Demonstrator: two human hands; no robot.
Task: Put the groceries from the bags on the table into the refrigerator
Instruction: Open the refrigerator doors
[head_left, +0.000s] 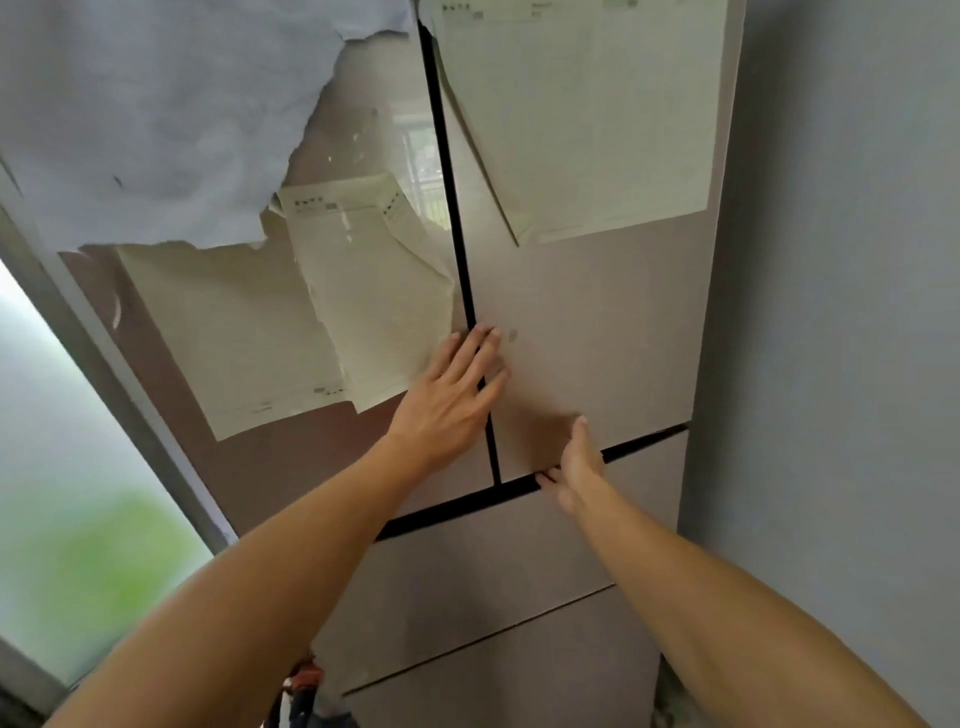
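A tall beige refrigerator (597, 332) fills the view, its two upper doors closed with a dark seam between them. My left hand (452, 400) lies flat, fingers straight, across that seam near the doors' lower end. My right hand (576, 462) is at the bottom edge of the right upper door, with fingers reaching into the dark gap above the drawer; its fingertips are hidden in the gap. No groceries or bags are in view.
Yellowed paper sheets (291, 322) and torn grey film (156, 114) cling to the left door, and another sheet (597, 114) hangs on the right door. A grey wall (841, 364) stands close on the right. A window (62, 457) is at left. Two lower drawers (498, 561) are closed.
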